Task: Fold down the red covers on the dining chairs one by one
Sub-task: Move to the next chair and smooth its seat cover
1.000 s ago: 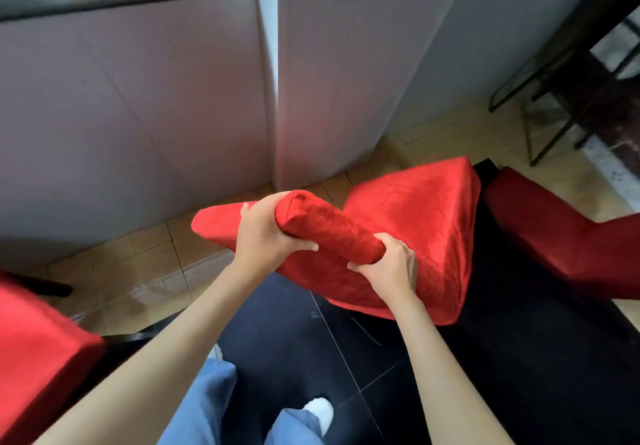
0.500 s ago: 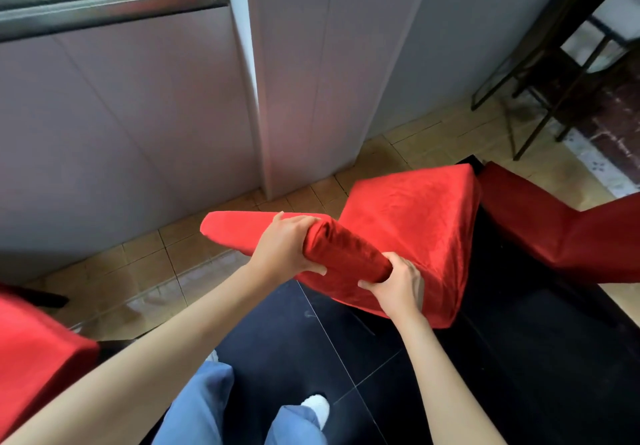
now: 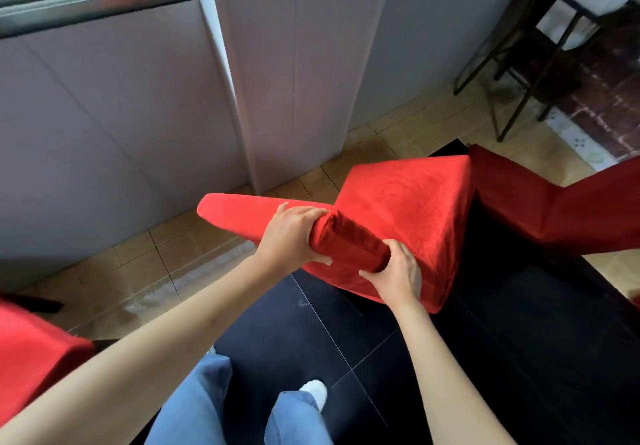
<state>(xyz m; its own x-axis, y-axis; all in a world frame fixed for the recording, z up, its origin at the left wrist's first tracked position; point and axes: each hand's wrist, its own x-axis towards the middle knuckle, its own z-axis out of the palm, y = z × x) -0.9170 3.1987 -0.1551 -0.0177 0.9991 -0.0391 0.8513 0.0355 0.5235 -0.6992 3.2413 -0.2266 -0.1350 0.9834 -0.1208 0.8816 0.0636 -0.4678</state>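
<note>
A dining chair in a red velvet cover (image 3: 408, 209) stands before me, its backrest top nearest. My left hand (image 3: 294, 233) grips the bunched roll of red cover (image 3: 349, 240) at the top of the backrest, fingers curled over it. My right hand (image 3: 398, 275) grips the roll's right end, thumb underneath. A flat red part of the cover (image 3: 239, 214) sticks out to the left beyond my left hand.
A second red-covered chair (image 3: 568, 212) stands at the right, a third (image 3: 31, 358) at the lower left. Grey wall panels (image 3: 104, 126) and a corner post are close behind. A black metal frame (image 3: 512, 74) stands at the upper right. My legs and a white shoe (image 3: 315, 392) show below.
Both hands have stayed on the rolled cover and drawn closer together. The view has shifted slightly, so the chair sits further right in the frame.
</note>
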